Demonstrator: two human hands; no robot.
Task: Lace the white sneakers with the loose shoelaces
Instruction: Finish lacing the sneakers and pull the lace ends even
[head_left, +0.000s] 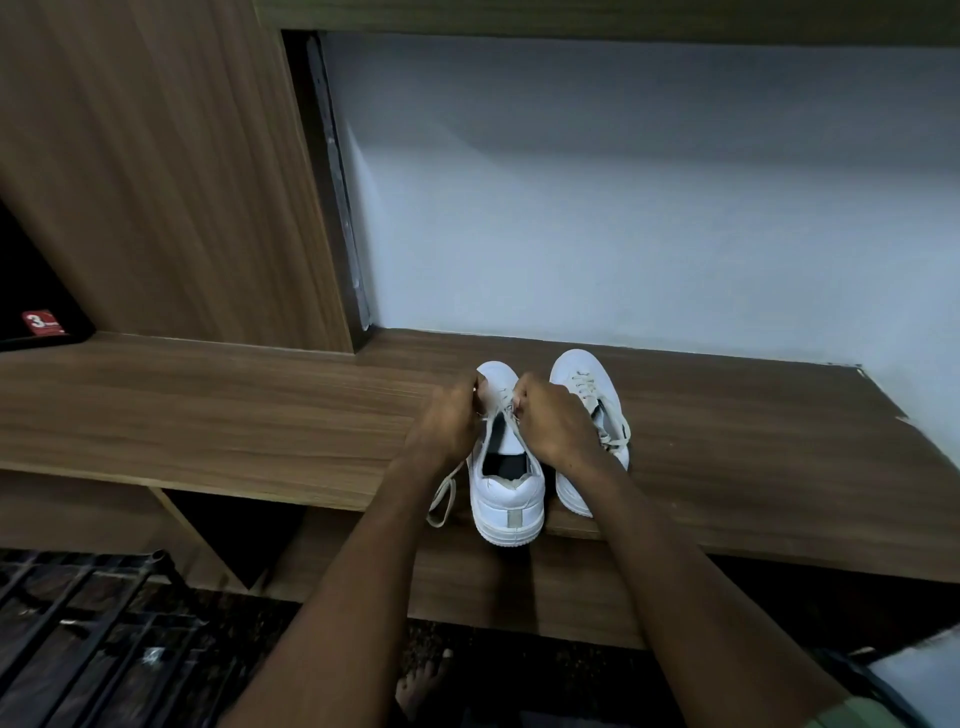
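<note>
Two white sneakers stand side by side on a wooden shelf (208, 405), toes toward the wall. The left sneaker (506, 493) has its heel at the shelf's front edge and its tongue area open. My left hand (452, 415) and my right hand (550, 415) are both over its front part, each pinching a piece of the off-white shoelace (442, 499). One loose lace end trails down the shoe's left side onto the shelf. The right sneaker (587, 384) has its lace threaded, with ends hanging by its right side; my right wrist covers part of it.
A pale wall (623, 208) rises right behind the shoes. A wooden cabinet panel (156, 182) stands at the left, with a dark screen (36, 312) beside it. A black metal rack (93, 639) sits on the floor at lower left. My bare foot (421, 686) shows below the shelf.
</note>
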